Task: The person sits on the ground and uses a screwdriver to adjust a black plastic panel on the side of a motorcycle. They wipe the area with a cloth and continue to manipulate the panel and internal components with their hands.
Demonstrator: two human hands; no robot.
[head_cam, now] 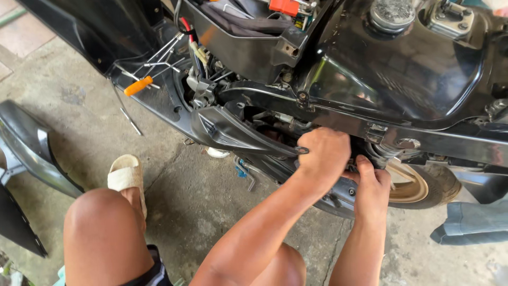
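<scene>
The left hand (324, 154) is curled into a closed fist against the stripped black motorcycle frame (338, 119), just below its side rail; what the fingers enclose is hidden. The right hand (372, 188), just right of it and nearer, presses its thumb and bent fingers on the dark fender edge (338, 198) above the gold-rimmed rear wheel (418, 182) (grip contents unclear). Far left, an orange-handled screwdriver (138, 86) lies on the footboard.

Both hands crowd the narrow gap under the black frame rail (338, 119), hemmed by the side fairing (233, 132) and rear wheel (418, 182). Open concrete floor (196, 196) lies below; screwdrivers (145, 79) clutter the footboard's left edge.
</scene>
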